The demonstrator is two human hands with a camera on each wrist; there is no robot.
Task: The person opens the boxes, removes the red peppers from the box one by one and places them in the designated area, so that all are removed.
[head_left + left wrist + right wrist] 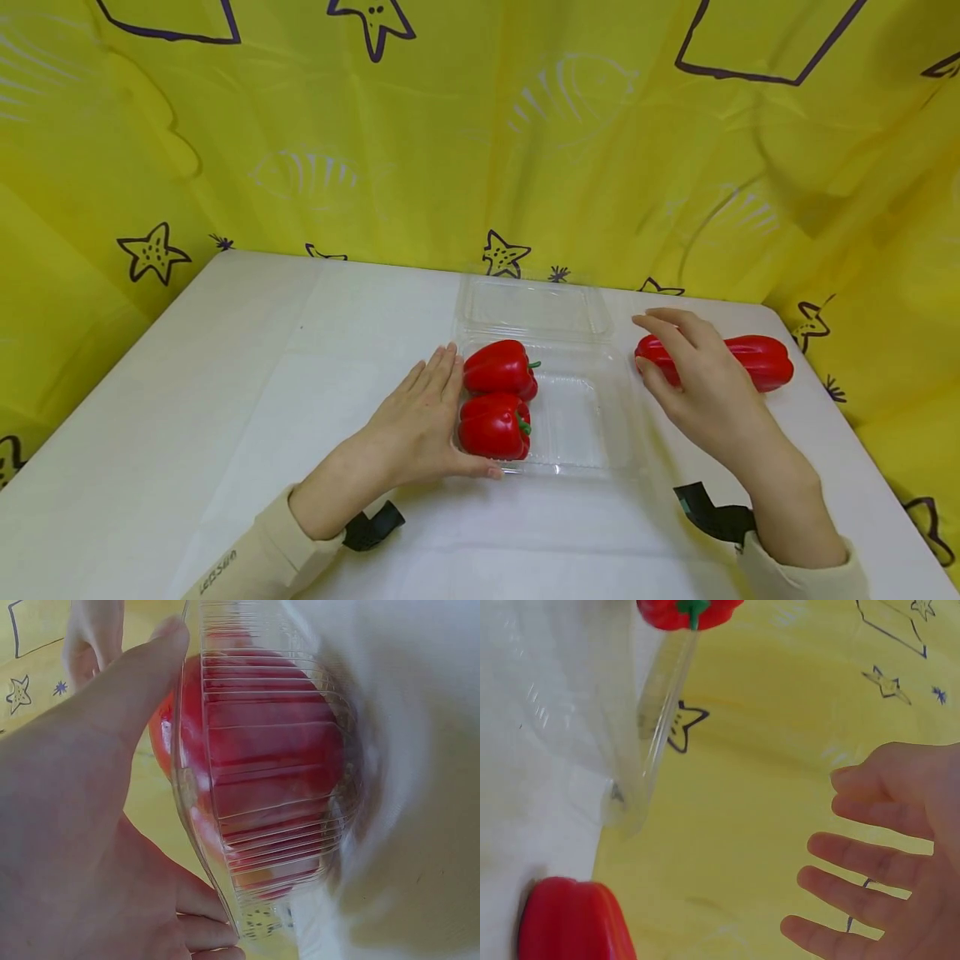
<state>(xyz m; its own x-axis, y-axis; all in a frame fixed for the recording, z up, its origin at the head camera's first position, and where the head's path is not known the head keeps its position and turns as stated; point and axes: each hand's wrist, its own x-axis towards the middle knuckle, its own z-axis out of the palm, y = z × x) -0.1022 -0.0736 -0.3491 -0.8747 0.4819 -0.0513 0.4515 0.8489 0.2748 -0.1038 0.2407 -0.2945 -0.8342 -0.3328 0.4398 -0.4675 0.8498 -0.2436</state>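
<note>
A clear plastic clamshell box (615, 417) lies with its lid (536, 307) folded back. Two red bell peppers with green stems fill its left side, a rear pepper (497, 367) and a front pepper (493, 427). My left hand (416, 425) rests along the box's left rim with straight fingers, its thumb on the front edge. Through the ribbed wall, the left wrist view shows a pepper (270, 742). To the right, my right hand (708, 387) hovers with loosely bent fingers above red peppers (761, 362), partly hiding them. The right wrist view shows nothing between its fingers.
The box and peppers are on a white table (187, 375). A yellow curtain (450, 125) with drawn stars and fish hangs behind the table and along both sides. Black straps (716, 512) are at both wrists.
</note>
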